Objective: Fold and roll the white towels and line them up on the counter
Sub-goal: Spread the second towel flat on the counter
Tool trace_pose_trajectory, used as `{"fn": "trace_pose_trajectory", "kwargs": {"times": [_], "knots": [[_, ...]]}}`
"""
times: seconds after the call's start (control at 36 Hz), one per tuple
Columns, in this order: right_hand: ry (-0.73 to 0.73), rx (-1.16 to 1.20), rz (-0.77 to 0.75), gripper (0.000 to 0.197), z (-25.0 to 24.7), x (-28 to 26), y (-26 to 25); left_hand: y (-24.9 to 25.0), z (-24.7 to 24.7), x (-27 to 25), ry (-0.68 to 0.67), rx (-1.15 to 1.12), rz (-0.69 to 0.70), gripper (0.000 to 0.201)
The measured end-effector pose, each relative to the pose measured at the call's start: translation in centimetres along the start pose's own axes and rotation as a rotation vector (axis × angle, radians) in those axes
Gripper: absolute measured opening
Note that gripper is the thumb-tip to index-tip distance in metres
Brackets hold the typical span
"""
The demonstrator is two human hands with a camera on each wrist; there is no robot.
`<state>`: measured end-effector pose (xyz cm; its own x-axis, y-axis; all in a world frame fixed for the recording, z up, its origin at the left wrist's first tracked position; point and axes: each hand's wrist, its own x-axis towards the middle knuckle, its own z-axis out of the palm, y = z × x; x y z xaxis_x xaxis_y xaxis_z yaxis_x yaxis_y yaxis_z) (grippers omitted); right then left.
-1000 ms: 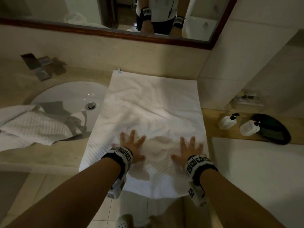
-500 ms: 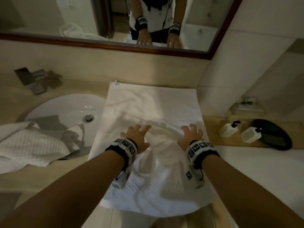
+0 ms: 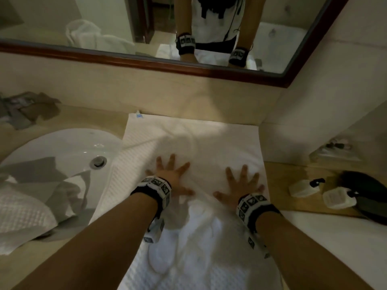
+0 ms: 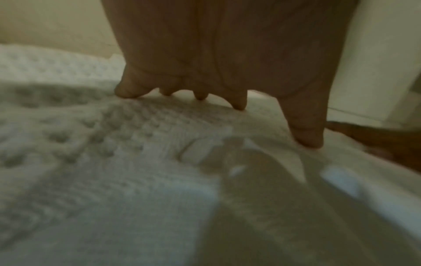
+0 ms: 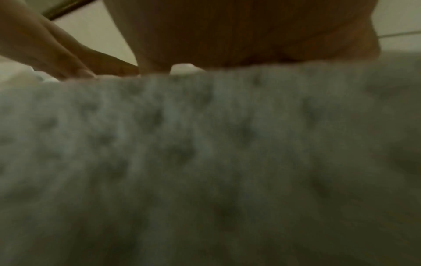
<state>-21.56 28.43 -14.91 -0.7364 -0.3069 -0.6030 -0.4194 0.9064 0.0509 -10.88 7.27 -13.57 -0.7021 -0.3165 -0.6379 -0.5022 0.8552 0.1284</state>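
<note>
The white waffle towel (image 3: 188, 139) lies spread flat on the worktop (image 3: 79, 116), centre frame, its near end hanging over the edge. Left hand (image 3: 169, 176) and right hand (image 3: 240, 183) both press it with splayed fingers, gripping nothing, probably smoothing wrinkles before folding. Another crumpled towel (image 3: 23, 212) waits lower left by the sink (image 3: 52, 147).

The towel (image 3: 201, 147) spread on the beige counter (image 3: 88, 118) is white with a small waffle pattern and a blue tag at one corner. A second white waffle towel (image 3: 23, 212) lies over the white sink (image 3: 62, 151). The mirror (image 3: 146, 61) has a dark reddish-brown frame; both wristbands (image 3: 156, 188) are black with black-and-white square markers.
</note>
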Motion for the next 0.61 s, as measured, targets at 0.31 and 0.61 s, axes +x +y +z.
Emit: {"fn": "trace_pose_trajectory", "kwargs": {"times": [0.31,0.61], "knots": [[-0.030,0.050,-0.031,0.097,-1.8,-0.2,0.4,1.2,-0.4,-0.6,0.008,-0.020,-0.061,0.104],[0.011,0.177,0.020,0.078,0.3,-3.9,1.6,4.9,1.9,-5.0,0.083,-0.106,0.041,0.088]]}}
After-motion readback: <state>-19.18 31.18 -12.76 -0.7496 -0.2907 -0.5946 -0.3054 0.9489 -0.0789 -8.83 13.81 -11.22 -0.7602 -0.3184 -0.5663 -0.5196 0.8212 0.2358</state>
